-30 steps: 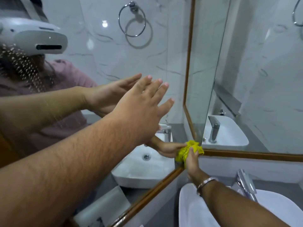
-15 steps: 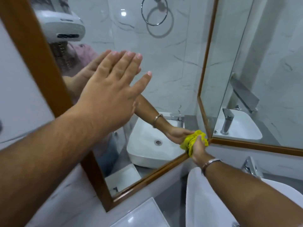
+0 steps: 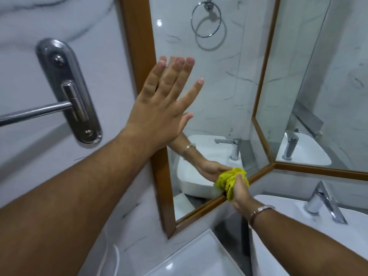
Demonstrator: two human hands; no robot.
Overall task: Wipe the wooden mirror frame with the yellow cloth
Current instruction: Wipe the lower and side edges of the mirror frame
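Observation:
The wooden mirror frame [image 3: 139,36] runs down the left side of a wall mirror and along its bottom edge [image 3: 207,206] to the corner, where a second framed mirror [image 3: 318,172] meets it. My right hand [image 3: 241,193], with a bracelet on the wrist, holds the bunched yellow cloth [image 3: 229,180] against the bottom rail. My left hand [image 3: 165,100] lies flat with fingers spread over the left rail and the glass. The mirror reflects both hands.
A chrome towel bar and its bracket [image 3: 69,92] stick out of the marble wall on the left. A white basin [image 3: 282,216] with a chrome tap [image 3: 324,204] sits below right. A white shelf edge [image 3: 195,257] lies beneath. A towel ring [image 3: 206,18] shows in the mirror.
The view has swung left, bringing the left frame rail and towel bar into sight. My right hand has slid the cloth leftwards along the bottom rail, away from the corner. My left hand stays flat.

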